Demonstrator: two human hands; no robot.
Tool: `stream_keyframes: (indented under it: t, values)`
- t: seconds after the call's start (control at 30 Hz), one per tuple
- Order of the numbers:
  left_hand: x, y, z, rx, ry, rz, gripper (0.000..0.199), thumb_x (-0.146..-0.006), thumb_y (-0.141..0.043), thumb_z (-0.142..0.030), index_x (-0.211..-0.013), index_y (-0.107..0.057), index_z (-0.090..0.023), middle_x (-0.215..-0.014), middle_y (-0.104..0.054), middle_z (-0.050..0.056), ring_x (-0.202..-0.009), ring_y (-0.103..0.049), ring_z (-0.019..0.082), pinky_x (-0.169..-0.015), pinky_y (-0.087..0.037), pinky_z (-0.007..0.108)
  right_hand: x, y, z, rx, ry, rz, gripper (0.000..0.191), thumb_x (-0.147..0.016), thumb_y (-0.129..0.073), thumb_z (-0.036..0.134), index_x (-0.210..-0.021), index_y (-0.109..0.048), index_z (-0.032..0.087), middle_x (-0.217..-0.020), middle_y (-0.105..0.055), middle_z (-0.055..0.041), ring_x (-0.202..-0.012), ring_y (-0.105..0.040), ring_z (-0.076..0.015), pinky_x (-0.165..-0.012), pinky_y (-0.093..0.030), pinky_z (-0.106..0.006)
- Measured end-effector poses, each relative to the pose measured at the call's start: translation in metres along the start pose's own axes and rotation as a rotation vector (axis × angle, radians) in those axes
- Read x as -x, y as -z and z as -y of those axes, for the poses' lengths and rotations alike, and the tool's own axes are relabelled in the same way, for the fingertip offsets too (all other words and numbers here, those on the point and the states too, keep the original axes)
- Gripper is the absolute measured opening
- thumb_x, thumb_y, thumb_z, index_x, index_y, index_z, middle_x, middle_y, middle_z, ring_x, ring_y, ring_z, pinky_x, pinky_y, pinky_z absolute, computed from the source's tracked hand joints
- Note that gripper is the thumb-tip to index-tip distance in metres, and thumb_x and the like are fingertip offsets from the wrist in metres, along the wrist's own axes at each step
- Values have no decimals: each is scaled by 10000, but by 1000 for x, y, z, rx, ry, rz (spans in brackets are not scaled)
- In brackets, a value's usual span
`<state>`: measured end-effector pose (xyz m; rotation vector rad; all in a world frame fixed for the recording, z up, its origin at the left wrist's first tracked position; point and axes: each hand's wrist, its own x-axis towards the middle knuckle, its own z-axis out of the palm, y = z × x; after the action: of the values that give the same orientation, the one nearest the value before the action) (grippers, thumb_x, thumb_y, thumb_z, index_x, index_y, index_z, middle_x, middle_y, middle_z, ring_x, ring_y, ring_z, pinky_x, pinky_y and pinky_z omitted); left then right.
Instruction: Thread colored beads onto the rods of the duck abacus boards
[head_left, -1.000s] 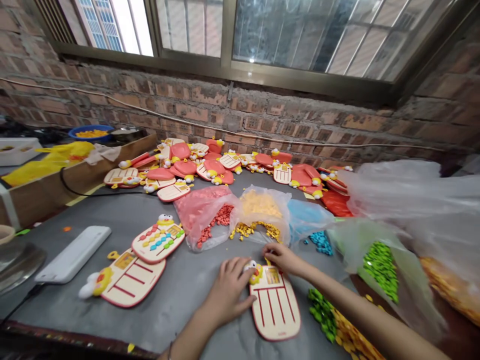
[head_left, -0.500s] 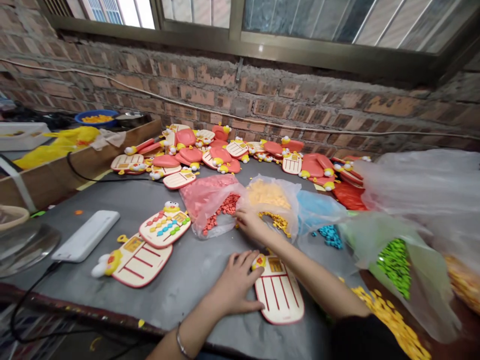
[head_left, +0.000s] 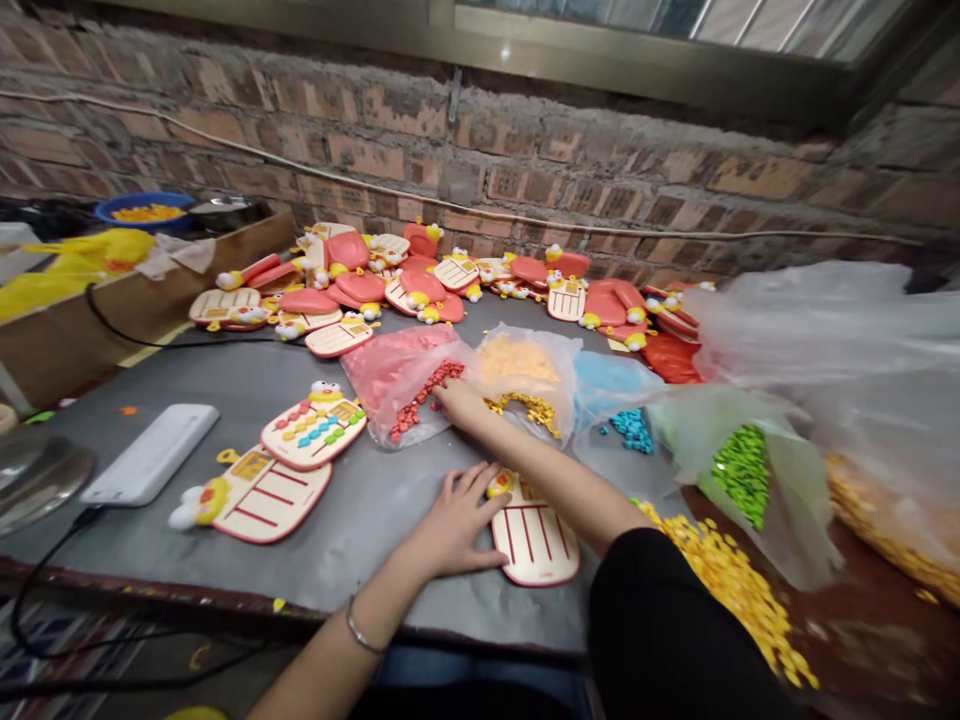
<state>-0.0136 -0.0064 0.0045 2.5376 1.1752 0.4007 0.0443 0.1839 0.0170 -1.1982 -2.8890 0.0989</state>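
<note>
My left hand (head_left: 461,522) lies with its fingers spread at the left edge of a cream, red-rimmed slotted board (head_left: 538,545), fingertips by its yellow duck head. My right hand (head_left: 452,398) reaches into the mouth of the bag of red pieces (head_left: 401,365); its fingertips are hidden among the pieces. Beside that bag are bags of yellow pieces (head_left: 525,365), blue pieces (head_left: 632,430) and green pieces (head_left: 741,475). To the left, a board with coloured beads in its slots (head_left: 313,432) overlaps a board with bare slots (head_left: 274,500).
Many red and cream duck boards (head_left: 360,285) are piled along the brick wall. A white power bank (head_left: 152,455) with a black cable lies at the left. Loose yellow pieces (head_left: 724,580) spread at the right, near large plastic bags (head_left: 810,320).
My right hand has moved from the gap between the red and yellow bags into the red pieces. My left hand stays on the board's edge. The camera view has shifted.
</note>
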Motion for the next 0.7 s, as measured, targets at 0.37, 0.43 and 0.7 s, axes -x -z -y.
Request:
stream_keyframes:
  t: [0.37, 0.43, 0.7]
  values:
    - [0, 0, 1, 18, 3, 8, 717, -750, -730, -522, -1369, -496, -245, -1539, -286, 168, -1409, -244, 375, -1075, -260, 554, -9, 1, 3, -12, -131, -3, 323, -965, -463, 202, -1266, -529, 106, -1186, -605, -182, -1036, -605, -248, -869, -474, -341]
    - [0, 1, 1, 20, 3, 9, 711, -756, -726, -517, -1370, -495, -243, -1537, -290, 169, -1411, -241, 369, -1079, -256, 549, -10, 5, 5, -13, -145, 4, 315, -959, -478, 201, -1251, -546, 106, -1194, -605, -187, -1047, -603, -251, -881, -471, -346]
    - [1, 1, 1, 18, -6, 11, 712, -766, -715, -521, -1385, -478, -261, -1547, -276, 154, -1415, -231, 364, -1079, -254, 554, -3, 12, 5, -50, -105, 18, 270, -949, -469, 155, -1153, -627, 77, -1186, -628, -197, -1094, -581, -261, -935, -438, -353]
